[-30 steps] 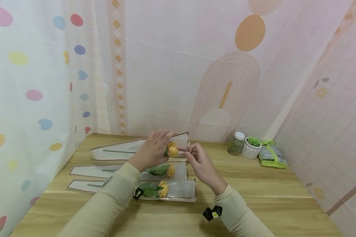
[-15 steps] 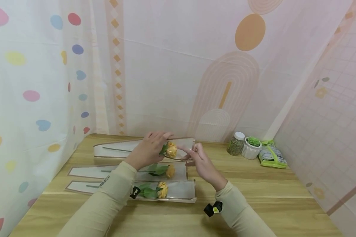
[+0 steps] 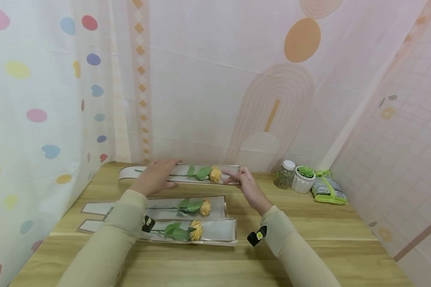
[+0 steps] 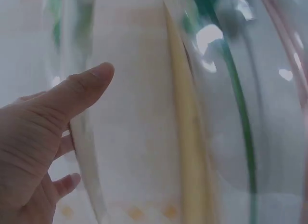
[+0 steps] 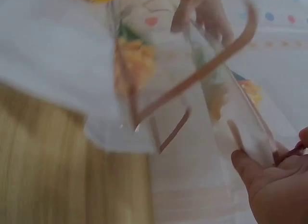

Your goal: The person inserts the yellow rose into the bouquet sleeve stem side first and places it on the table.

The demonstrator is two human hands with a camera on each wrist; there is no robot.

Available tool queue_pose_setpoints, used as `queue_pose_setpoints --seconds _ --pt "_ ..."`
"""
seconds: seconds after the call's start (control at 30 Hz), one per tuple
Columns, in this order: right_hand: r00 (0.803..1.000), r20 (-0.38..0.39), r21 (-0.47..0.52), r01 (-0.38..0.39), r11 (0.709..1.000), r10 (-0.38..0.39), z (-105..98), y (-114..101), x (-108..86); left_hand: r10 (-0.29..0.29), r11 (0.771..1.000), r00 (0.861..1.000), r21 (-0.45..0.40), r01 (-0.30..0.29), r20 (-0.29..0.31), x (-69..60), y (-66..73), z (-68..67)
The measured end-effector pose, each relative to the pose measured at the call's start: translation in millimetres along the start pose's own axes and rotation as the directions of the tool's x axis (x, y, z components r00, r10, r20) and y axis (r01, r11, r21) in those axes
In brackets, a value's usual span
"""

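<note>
A yellow rose point(image 3: 215, 174) with green leaves lies in a clear-fronted, brown-edged flower sleeve point(image 3: 186, 180) along the table's back. My right hand point(image 3: 249, 185) pinches the edge of that sleeve at its wide right end; the right wrist view shows the thumb and a finger at the edge. Across the sleeve's narrower left part lies my left hand point(image 3: 156, 175), its thumb and fingers spread apart in the left wrist view. Two more sleeves lie nearer, each with a yellow rose: a middle sleeve point(image 3: 217, 208) and a front sleeve point(image 3: 219, 231).
At the back right stand a lidded jar point(image 3: 284, 175) of dried green bits, a succulent in a white pot point(image 3: 303, 183) and a green-and-grey packet point(image 3: 328, 189). Wooden table point(image 3: 309, 239) extends in front. Patterned curtains point(image 3: 194, 99) hang close behind and at both sides.
The back sleeve has shifted rightward and back, lying flatter along the curtain. My left hand has slid left from beside the rose bloom toward the stem. My right hand has moved slightly right.
</note>
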State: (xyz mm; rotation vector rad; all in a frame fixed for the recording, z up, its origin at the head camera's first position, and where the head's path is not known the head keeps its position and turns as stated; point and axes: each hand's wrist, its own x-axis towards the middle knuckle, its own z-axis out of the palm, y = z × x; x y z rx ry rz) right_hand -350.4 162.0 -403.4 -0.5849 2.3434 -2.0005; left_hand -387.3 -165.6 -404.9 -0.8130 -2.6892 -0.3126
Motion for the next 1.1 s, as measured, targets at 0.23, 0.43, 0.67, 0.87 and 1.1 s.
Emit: queue_pose_setpoints --seconds 0.23,0.43,0.67,0.87,1.1 --pt "0.992 0.090 -0.083 -0.084 0.993 0.092 -8.1 35.1 22.7 -0.140 0.990 0.988 -0.019 0.141 0.058 -22.2 -52.9 5.6" --pt "0.970 0.103 -0.192 -0.197 0.961 0.219 -12.2 46.4 23.2 -0.224 0.973 0.972 -0.038 0.227 0.071 -42.6 -86.0 24.3" --pt "0.968 0.117 -0.254 -0.187 0.949 0.222 -14.1 46.1 24.4 -0.304 0.951 0.941 -0.011 0.309 0.151 -61.5 -108.6 24.0" --pt "0.959 0.212 -0.301 -0.118 0.946 0.187 -0.8 54.2 38.0 -0.352 0.935 0.922 0.026 0.353 0.163 -82.4 -110.1 12.8" --pt "0.952 0.219 -0.325 -0.136 0.936 0.214 1.7 51.1 36.6 -0.333 0.943 0.937 0.031 0.332 0.106 -87.9 -103.0 11.7"
